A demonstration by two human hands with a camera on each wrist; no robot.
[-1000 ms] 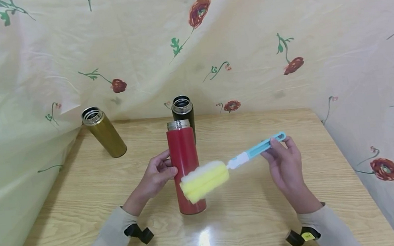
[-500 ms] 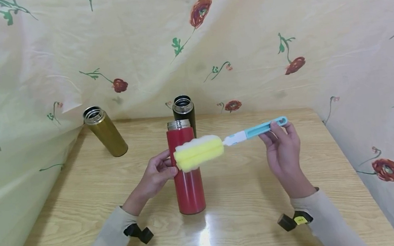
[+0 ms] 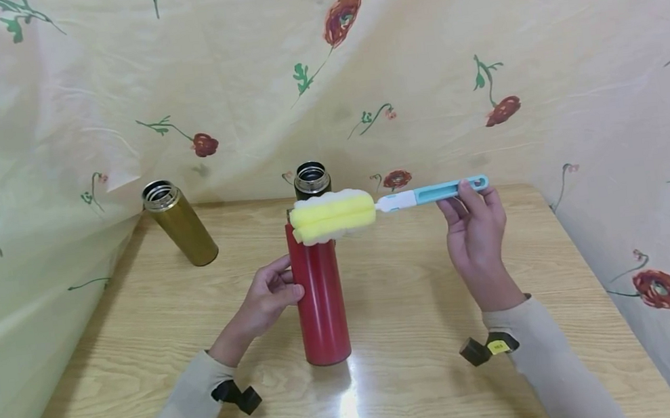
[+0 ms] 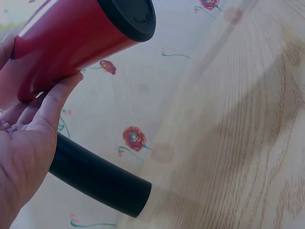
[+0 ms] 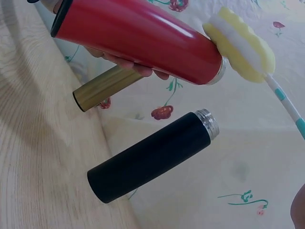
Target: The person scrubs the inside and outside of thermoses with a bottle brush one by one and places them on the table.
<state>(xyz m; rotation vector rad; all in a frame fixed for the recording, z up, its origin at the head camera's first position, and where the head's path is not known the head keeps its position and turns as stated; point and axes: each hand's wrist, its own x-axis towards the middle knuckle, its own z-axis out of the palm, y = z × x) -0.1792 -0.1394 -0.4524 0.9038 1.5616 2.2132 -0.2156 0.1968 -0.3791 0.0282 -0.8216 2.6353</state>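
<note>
Before the top of the red bottle (image 3: 321,299), a sponge brush (image 3: 394,201) is pinched near its handle's end by the right hand (image 3: 477,242), presumably to leave the sponge (image 3: 334,216) free. The bottle is gripped round its side by the left hand (image 3: 270,291), apparently for steadiness; marks on its base (image 4: 131,14) cannot be read. Behind it, a black bottle (image 5: 150,155) is placed; leftward, a gold bottle (image 3: 187,230).
</note>
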